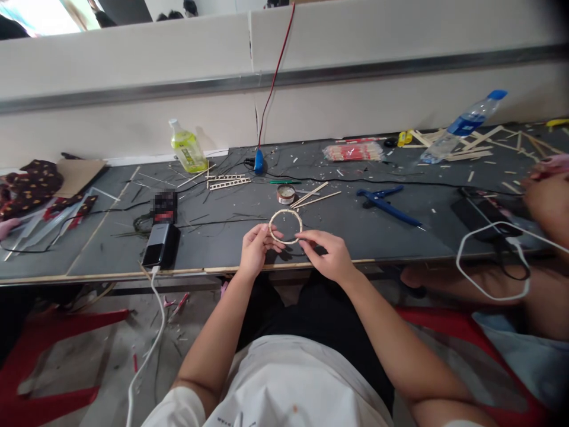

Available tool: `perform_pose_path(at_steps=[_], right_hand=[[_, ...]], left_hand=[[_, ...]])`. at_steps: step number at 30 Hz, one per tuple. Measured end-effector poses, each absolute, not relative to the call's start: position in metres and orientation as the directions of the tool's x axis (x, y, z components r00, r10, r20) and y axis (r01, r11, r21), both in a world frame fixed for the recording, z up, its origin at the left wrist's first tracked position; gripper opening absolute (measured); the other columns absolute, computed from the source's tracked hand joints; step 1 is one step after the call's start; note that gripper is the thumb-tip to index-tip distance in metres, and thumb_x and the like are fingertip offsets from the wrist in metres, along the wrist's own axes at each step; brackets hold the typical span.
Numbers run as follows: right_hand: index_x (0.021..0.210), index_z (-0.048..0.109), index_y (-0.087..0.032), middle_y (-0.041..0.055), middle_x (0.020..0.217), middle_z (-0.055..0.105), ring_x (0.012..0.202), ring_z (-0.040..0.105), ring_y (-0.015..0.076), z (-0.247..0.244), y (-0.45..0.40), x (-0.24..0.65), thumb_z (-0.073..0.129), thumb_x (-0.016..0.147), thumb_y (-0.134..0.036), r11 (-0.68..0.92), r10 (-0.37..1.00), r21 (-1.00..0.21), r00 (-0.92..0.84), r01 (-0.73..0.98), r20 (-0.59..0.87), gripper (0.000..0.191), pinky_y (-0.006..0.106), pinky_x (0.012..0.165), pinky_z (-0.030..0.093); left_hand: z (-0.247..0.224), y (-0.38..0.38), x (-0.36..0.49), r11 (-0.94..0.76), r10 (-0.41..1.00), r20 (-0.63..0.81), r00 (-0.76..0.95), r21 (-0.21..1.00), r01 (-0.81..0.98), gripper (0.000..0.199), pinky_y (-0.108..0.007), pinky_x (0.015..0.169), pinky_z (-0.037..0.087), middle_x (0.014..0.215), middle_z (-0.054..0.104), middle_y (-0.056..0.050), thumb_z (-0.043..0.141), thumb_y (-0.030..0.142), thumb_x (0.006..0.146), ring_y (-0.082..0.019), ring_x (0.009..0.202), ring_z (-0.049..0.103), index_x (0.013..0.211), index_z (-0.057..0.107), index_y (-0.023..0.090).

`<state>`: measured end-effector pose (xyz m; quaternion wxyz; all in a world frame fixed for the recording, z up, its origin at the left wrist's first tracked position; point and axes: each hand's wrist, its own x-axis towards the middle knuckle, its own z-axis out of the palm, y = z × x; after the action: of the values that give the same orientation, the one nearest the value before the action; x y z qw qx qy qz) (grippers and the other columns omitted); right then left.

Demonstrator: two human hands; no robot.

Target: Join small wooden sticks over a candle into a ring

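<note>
Both of my hands hold a small ring of thin wooden sticks [285, 227] just above the dark work table [222, 249], near its front edge. My left hand [255, 249] grips the ring's lower left side. My right hand [324, 255] pinches its lower right side between thumb and fingers. Just beyond the ring stand a small round tin [285, 194] and several loose wooden sticks [315, 200]. A blue-handled tool [386, 204] lies to the right, beyond my right hand's reach of contact.
A stick ladder [229, 182], a power bank [157, 248], a yellow-green bottle [188, 146] and a water bottle [464, 127] stand about the table among black wires and wood scraps. A co-worker's arm [544, 204] enters at right, another person's hand [8, 227] at left.
</note>
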<state>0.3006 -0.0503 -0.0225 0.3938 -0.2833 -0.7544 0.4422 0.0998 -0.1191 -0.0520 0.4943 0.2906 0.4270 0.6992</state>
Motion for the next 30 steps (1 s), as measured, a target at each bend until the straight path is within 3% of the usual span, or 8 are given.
perform_pose_path(at_steps=[3,8,13,25,30], right_hand=[[0.103,0.08,-0.029,0.0059,0.105,0.08,0.085,0.071,0.0222,-0.03,-0.05,0.3,0.076,0.088,-0.038,0.383,0.811,-0.922,-0.498,0.054,0.308,0.018,0.04,0.084,0.057],[0.122,0.065,-0.025,0.0051,0.09,0.079,0.065,0.069,0.0182,-0.038,-0.043,0.29,0.076,0.088,-0.047,0.125,0.891,-0.99,-0.432,-0.059,0.138,0.042,0.034,0.062,0.058],[0.099,0.075,-0.019,0.005,0.078,0.077,0.057,0.064,0.0144,-0.039,-0.033,0.283,0.082,0.081,-0.051,-0.049,0.894,-0.993,-0.448,-0.11,0.005,0.037,0.029,0.054,0.054],[0.091,0.078,-0.019,0.0039,0.074,0.076,0.057,0.062,0.0127,-0.037,-0.029,0.283,0.089,0.074,-0.048,-0.105,0.903,-0.983,-0.429,-0.151,-0.03,0.035,0.028,0.056,0.053],[0.094,0.078,-0.021,0.003,0.075,0.075,0.059,0.063,0.0133,-0.03,-0.033,0.288,0.087,0.076,-0.048,-0.066,0.895,-0.986,-0.447,-0.154,0.01,0.034,0.028,0.058,0.054]], left_hand=[[-0.053,-0.12,0.102,-0.149,0.934,-0.01,-0.357,0.897,-0.415,0.037,-0.027,0.057,0.06,0.086,0.079,-0.01,0.074,0.049,0.091,-0.018,0.063,0.076,0.101,0.069,0.014],[-0.057,-0.118,0.105,-0.141,0.931,-0.007,-0.364,0.915,-0.377,0.04,-0.027,0.057,0.061,0.087,0.08,-0.011,0.073,0.051,0.092,-0.019,0.063,0.077,0.102,0.068,0.014],[-0.057,-0.119,0.105,-0.128,0.94,-0.002,-0.342,0.925,-0.359,0.042,-0.028,0.059,0.062,0.088,0.081,-0.012,0.073,0.053,0.092,-0.019,0.064,0.077,0.103,0.069,0.013],[-0.051,-0.118,0.111,-0.126,0.923,-0.001,-0.385,0.944,-0.305,0.043,-0.027,0.058,0.061,0.084,0.081,-0.011,0.078,0.054,0.086,-0.018,0.062,0.076,0.095,0.068,0.013],[-0.053,-0.115,0.109,-0.161,0.912,0.031,-0.409,0.944,-0.288,0.05,-0.03,0.061,0.063,0.112,0.079,-0.016,0.074,0.058,0.088,-0.018,0.068,0.077,0.113,0.069,0.015]])
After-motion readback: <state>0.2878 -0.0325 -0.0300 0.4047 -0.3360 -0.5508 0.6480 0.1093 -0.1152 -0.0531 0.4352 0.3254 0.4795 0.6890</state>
